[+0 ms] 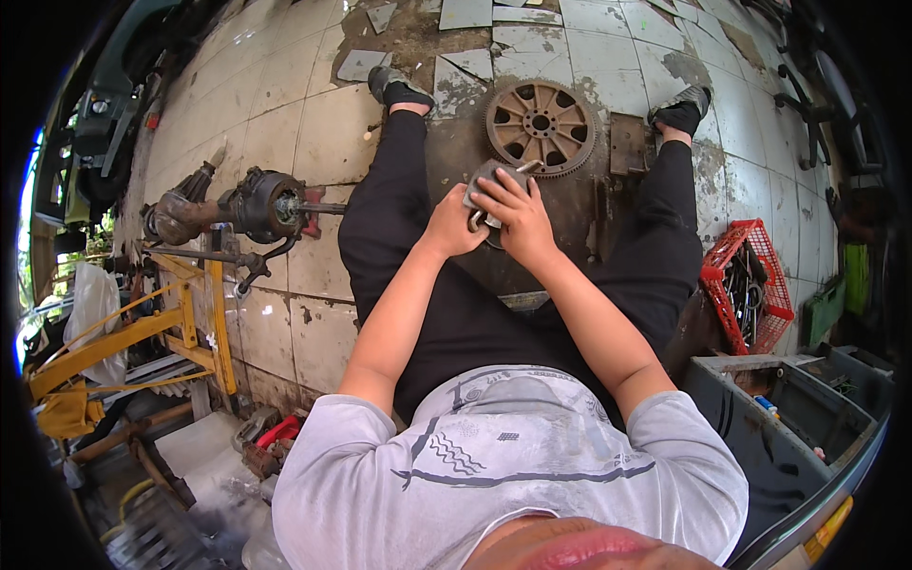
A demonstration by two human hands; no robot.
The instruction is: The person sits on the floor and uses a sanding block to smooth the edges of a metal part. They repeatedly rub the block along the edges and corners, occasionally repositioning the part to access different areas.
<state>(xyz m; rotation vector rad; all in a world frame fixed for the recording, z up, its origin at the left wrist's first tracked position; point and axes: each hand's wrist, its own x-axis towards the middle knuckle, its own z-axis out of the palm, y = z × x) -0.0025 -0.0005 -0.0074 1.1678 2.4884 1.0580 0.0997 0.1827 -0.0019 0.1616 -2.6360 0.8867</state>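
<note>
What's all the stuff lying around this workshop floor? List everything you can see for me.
metal part: one, grey, held in both hands between the knees
toothed wheel: one, rusty brown, flat on the floor between the feet
metal plate: one, rusty, right of the wheel
axle assembly: one, rusty and dark, on the floor at left
yellow frame: one, yellow, lower left
red crate: one, red, holding dark tools, at right
grey bins: apparently two, dark grey, lower right
tiled floor: pale, cracked, stained
shoes: two, black, at top
left hand: on the part's left side
right hand: over the part's top
</note>
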